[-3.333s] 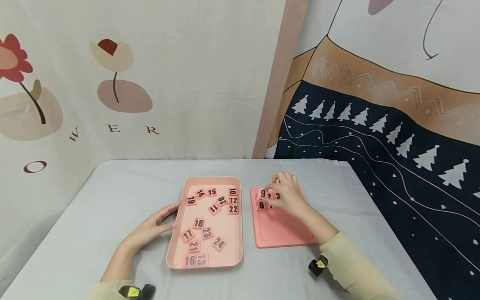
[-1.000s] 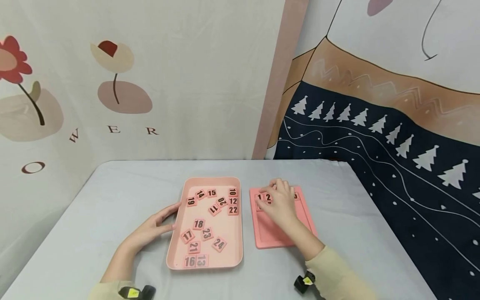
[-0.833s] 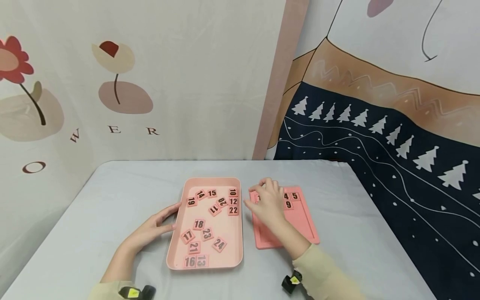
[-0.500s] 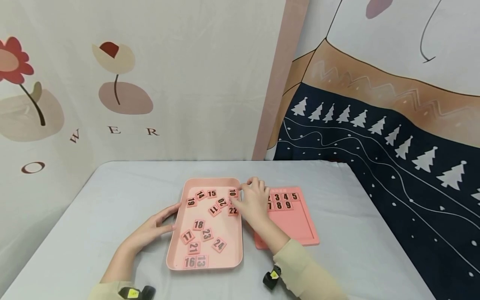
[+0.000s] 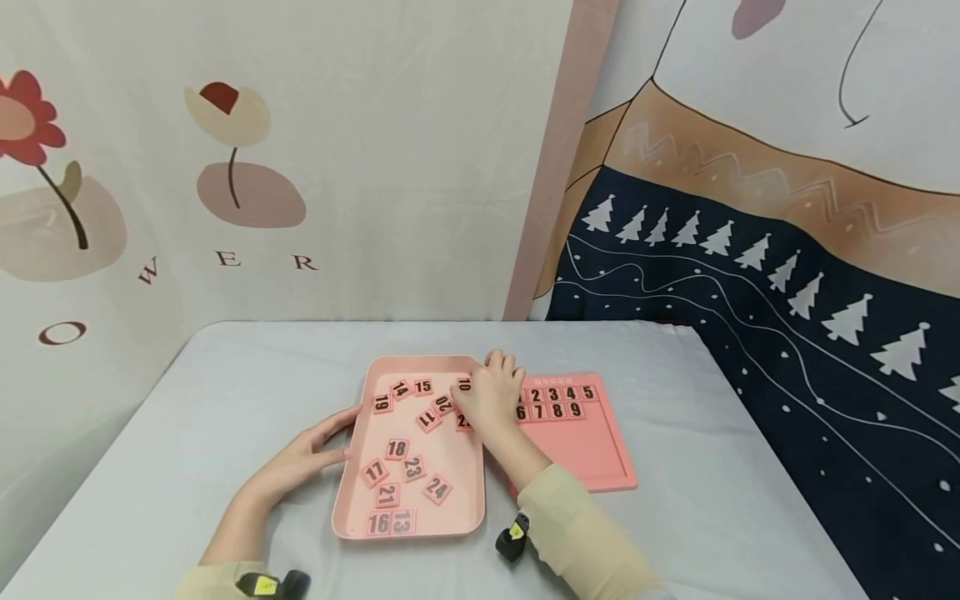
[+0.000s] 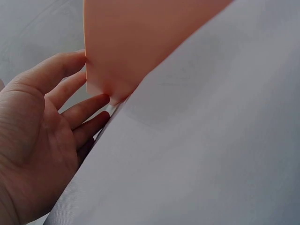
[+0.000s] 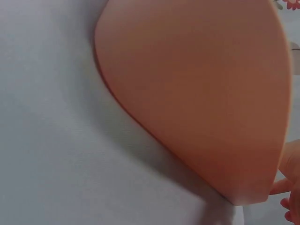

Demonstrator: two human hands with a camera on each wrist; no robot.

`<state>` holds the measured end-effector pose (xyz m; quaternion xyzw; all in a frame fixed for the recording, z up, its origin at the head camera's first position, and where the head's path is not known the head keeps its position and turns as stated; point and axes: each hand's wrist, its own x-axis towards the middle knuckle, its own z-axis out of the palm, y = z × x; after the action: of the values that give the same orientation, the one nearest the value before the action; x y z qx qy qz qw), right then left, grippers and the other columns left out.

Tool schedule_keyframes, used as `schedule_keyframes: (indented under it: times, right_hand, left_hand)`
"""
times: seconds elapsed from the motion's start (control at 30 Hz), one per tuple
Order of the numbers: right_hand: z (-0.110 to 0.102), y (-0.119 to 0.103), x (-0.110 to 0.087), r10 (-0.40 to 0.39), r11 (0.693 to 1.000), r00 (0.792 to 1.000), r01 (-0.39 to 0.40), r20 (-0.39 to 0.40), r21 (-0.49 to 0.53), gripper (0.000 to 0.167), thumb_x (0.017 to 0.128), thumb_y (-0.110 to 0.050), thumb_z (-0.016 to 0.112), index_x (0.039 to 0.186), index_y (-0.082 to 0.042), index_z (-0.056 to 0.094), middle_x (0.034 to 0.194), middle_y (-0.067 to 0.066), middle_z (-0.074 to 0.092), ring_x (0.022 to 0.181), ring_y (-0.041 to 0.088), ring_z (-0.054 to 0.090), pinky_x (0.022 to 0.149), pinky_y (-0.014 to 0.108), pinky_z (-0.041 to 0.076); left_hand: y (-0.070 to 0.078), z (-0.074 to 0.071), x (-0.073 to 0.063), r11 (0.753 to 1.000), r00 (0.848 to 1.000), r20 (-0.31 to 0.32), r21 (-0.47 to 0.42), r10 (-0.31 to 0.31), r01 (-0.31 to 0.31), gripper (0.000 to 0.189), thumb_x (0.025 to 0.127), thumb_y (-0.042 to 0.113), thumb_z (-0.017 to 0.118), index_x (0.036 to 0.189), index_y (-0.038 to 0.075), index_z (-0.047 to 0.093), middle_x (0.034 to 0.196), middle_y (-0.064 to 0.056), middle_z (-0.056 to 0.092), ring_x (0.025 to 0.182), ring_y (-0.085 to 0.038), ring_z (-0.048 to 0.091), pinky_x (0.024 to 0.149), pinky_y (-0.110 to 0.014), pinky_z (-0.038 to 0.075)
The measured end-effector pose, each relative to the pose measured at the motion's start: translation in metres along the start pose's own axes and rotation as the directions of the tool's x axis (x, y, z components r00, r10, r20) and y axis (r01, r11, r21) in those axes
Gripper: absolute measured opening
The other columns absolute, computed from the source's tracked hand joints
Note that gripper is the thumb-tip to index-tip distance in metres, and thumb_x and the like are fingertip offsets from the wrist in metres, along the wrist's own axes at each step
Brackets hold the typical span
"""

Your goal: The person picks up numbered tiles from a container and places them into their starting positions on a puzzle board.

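My left hand (image 5: 318,442) rests against the left side of a pink tray (image 5: 450,492). In the left wrist view, its thumb and fingers touch the tray's wall without curling round it. Over the tray's far right edge is my right hand (image 5: 491,396), its thumb and forefinger apart beside the number tile 10 (image 5: 464,384). Whether it grips that tile cannot be seen. Tile 22 (image 5: 463,422) is partly covered; tile 12 is hidden. Right of the tray lies a pink board (image 5: 573,454), holding number tiles in two rows, such as tile 5 (image 5: 588,392).
Loose number tiles lie scattered in the tray, among them tile 20 (image 5: 443,404), tile 18 (image 5: 397,448) and tile 24 (image 5: 437,488). Tray and board stand on a white-covered table (image 5: 247,375) with a printed curtain (image 5: 375,167) behind.
My right hand has placed tile 9 on the board, let go, and moved left to the tray's far right tiles. My left hand has stayed at the tray's left side.
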<state>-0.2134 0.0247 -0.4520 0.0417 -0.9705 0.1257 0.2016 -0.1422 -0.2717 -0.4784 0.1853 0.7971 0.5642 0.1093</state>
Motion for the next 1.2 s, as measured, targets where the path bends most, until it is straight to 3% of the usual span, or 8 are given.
schedule_keyframes:
  times: [0.23, 0.47, 0.63, 0.9, 1.1, 1.2]
  right_hand:
    - [0.007, -0.003, 0.002, 0.047, 0.997, 0.997, -0.044, 0.056, -0.067, 0.045, 0.075, -0.053, 0.073, 0.063, -0.011, 0.06, 0.092, 0.006, 0.045, 0.089, 0.024, 0.038, 0.076, 0.041, 0.031]
    - [0.01, -0.009, 0.001, 0.101, 0.989, 0.986, -0.084, 0.135, -0.12, 0.05, 0.075, -0.058, 0.072, 0.069, -0.009, 0.061, 0.092, 0.009, 0.046, 0.09, 0.025, 0.039, 0.077, 0.04, 0.033]
    - [0.013, -0.01, 0.0, 0.118, 0.988, 0.985, -0.103, 0.126, -0.116, 0.048, 0.076, -0.055, 0.073, 0.072, -0.008, 0.065, 0.091, 0.009, 0.048, 0.089, 0.025, 0.04, 0.077, 0.04, 0.034]
    - [0.017, -0.008, 0.0, 0.119, 0.993, 0.983, -0.114, 0.139, -0.041, 0.045, 0.072, -0.051, 0.077, 0.061, -0.013, 0.057, 0.091, 0.008, 0.05, 0.089, 0.026, 0.041, 0.079, 0.041, 0.034]
    - [0.02, -0.006, -0.002, 0.111, 0.985, 0.981, -0.13, 0.16, 0.113, 0.037, 0.067, -0.045, 0.083, 0.07, -0.016, 0.061, 0.099, 0.009, 0.055, 0.095, 0.027, 0.044, 0.081, 0.042, 0.035]
    - [0.021, -0.004, -0.003, 0.11, 0.98, 0.978, -0.136, 0.177, 0.142, 0.034, 0.067, -0.044, 0.084, 0.074, -0.017, 0.064, 0.099, 0.008, 0.055, 0.095, 0.026, 0.043, 0.082, 0.042, 0.036]
  left_hand:
    - [-0.001, -0.003, 0.001, 1.0, 1.0, -0.005, 0.006, -0.007, 0.007, 0.062, 0.093, 0.013, 0.062, 0.148, 0.007, 0.035, 0.153, -0.014, 0.03, 0.131, 0.002, 0.026, 0.099, -0.006, 0.02]
    - [-0.001, -0.002, 0.002, 1.0, 1.0, 0.002, -0.005, 0.009, -0.009, 0.062, 0.093, 0.012, 0.062, 0.148, 0.006, 0.035, 0.152, -0.016, 0.03, 0.128, 0.008, 0.029, 0.099, -0.006, 0.02]
    - [-0.001, -0.001, 0.002, 1.0, 1.0, -0.001, -0.004, 0.013, -0.013, 0.062, 0.093, 0.011, 0.062, 0.148, 0.006, 0.034, 0.152, -0.016, 0.03, 0.128, 0.008, 0.028, 0.1, -0.007, 0.021]
    - [-0.001, 0.0, 0.002, 1.0, 1.0, -0.005, -0.001, -0.005, 0.005, 0.062, 0.093, 0.013, 0.063, 0.148, 0.007, 0.035, 0.153, -0.014, 0.029, 0.129, 0.007, 0.027, 0.098, -0.006, 0.02]
    - [-0.002, -0.001, 0.001, 1.0, 1.0, -0.001, -0.002, -0.006, 0.006, 0.062, 0.094, 0.013, 0.062, 0.148, 0.007, 0.034, 0.153, -0.014, 0.03, 0.129, 0.006, 0.027, 0.098, -0.006, 0.02]
    - [-0.002, 0.0, 0.001, 1.0, 1.0, 0.001, -0.006, -0.007, 0.007, 0.062, 0.094, 0.013, 0.062, 0.149, 0.008, 0.034, 0.153, -0.014, 0.029, 0.13, 0.005, 0.027, 0.098, -0.006, 0.02]
